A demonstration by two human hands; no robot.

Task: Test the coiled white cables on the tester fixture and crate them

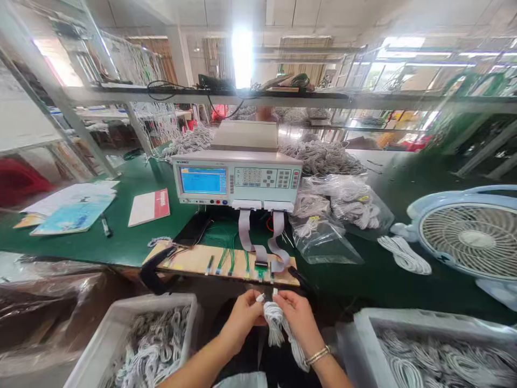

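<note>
A bundled white cable [274,319] hangs between my two hands, just in front of the table's edge. My left hand [245,311] pinches one small white connector end of it. In the fingers of my right hand [297,315] is the other white connector [275,292], pointing up, while the coil droops below. Right ahead lies a wooden board [173,262] with a small green circuit board [260,271] and several short connectors on it. Grey ribbon cables [244,229] run from that board up to a tester [238,178] with a lit blue screen.
White bins [189,310] of cables stand at my left and right. Bagged cable bundles [319,231], a loose coil [405,254] and a blue fan [476,237] are on the right of the green table. Papers [76,207], a marker [105,225] and a booklet [149,207] lie left.
</note>
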